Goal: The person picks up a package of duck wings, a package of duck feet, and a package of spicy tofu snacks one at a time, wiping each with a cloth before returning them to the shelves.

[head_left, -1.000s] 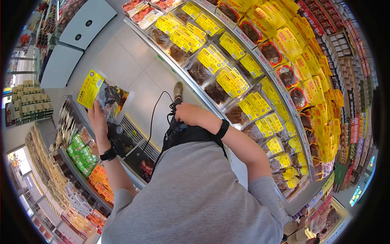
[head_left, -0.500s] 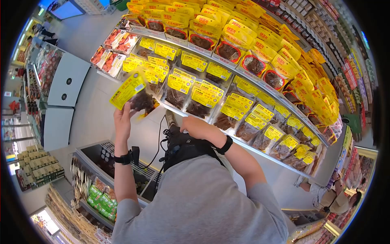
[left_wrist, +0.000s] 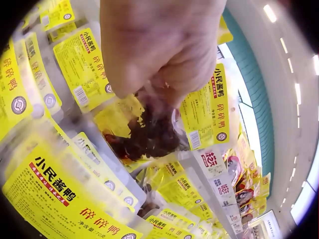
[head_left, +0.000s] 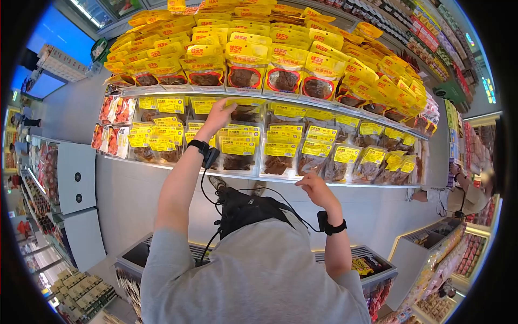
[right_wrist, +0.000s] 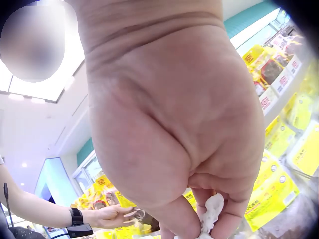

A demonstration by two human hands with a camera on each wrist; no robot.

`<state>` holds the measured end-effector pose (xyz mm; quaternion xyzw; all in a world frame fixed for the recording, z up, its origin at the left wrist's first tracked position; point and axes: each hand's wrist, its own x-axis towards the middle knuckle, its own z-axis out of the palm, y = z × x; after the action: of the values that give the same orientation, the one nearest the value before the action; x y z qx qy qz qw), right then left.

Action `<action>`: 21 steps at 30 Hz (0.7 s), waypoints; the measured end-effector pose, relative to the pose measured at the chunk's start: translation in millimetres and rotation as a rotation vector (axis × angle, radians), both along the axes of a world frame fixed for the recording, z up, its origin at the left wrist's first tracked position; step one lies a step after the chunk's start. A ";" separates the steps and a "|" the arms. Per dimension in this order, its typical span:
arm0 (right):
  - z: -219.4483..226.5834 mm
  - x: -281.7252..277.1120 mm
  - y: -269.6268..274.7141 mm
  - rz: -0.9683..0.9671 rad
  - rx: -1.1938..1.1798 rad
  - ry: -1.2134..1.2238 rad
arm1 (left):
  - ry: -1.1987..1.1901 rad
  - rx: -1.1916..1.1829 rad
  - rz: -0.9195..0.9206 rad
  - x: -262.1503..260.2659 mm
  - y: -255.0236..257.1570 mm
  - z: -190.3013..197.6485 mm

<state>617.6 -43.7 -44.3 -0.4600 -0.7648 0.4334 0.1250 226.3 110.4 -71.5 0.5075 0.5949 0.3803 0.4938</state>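
Note:
My left hand (head_left: 218, 116) reaches to the back of the lower shelf, its fingers at the side of a clear packet of dark meat (left_wrist: 157, 132) with a yellow label. From the left wrist, the thumb and fingers pinch that packet near its edge, and the hand covers part of it. Similar yellow-labelled packets (left_wrist: 82, 67) stand close around it. My right hand (head_left: 318, 190) is near the front edge of the lower shelf, fingers curled. Between its fingertips it pinches a crumpled white tissue-like piece (right_wrist: 213, 211).
Yellow pouches (head_left: 248, 62) fill the upper shelf above the left hand. Red-and-white packs (head_left: 116, 110) stand at the left end. A dark waist bag (head_left: 251, 210) with cables hangs at my front. Low display bins (head_left: 372, 264) stand behind me, and another person (head_left: 469, 191) is at far right.
The view has turned to face the shelf squarely. My left hand has carried the packet from over the aisle into the lower shelf. My right hand has moved from the waist bag towards the shelf edge.

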 end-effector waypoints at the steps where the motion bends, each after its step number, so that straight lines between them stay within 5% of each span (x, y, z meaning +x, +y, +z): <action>1: -0.6 6.8 -8.5 -0.037 0.009 -0.016 | -0.109 -0.021 0.027 -1.9 9.6 -30.4; 7: -18.4 26.2 -30.9 -0.127 -0.064 -0.002 | -0.252 -0.127 -0.011 -7.6 23.1 -104.7; 9: -20.0 24.7 -28.5 -0.128 -0.064 0.011 | 0.179 -0.002 0.111 -11.4 23.2 -116.7; 13: -19.1 16.3 -14.0 -0.107 -0.016 0.026 | 0.251 0.127 0.283 -23.2 -12.4 -53.6; 17: -15.3 8.8 2.6 -0.098 -0.058 0.049 | 0.125 -0.115 0.032 -52.6 -101.1 13.1; 21: -18.7 1.2 10.1 -0.052 -0.050 0.047 | 0.056 -0.330 -0.208 -49.1 -216.9 33.1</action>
<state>618.9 -33.5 -63.0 -0.4724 -0.7383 0.4597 0.1429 177.2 -106.5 -38.3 0.4887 0.6072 0.2101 0.5903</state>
